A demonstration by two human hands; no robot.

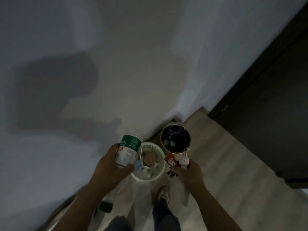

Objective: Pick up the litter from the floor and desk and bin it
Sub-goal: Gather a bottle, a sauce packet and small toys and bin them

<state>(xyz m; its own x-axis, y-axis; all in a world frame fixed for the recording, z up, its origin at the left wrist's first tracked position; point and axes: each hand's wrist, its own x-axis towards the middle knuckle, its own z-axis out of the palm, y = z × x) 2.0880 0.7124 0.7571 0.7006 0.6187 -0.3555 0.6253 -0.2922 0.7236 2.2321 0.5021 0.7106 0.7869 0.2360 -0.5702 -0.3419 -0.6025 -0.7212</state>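
**Here over the bins, both hands full**

So, the litter is up off the floor and in my grip. My left hand has its fingers curled round a plastic bottle with a green-and-white label, held tilted just above the left rim of the pale slatted basket. My right hand pinches a red wrapper and a small white rabbit-shaped piece together. Something black pokes out under those fingers, and I cannot make out what it is. This bunch hangs just right of the basket's rim, below the dark bin.

Inside the basket lie a blue face mask and crumpled pale scraps. The dark bin stands just beside it, nearer the wall, lined in black, with some litter at the bottom. Both sit on the pale wooden floor in the corner. Under my left forearm shows a blurred green-and-clear thing; I cannot tell what. My shoe stops near the basket, and a dark door fills the right.
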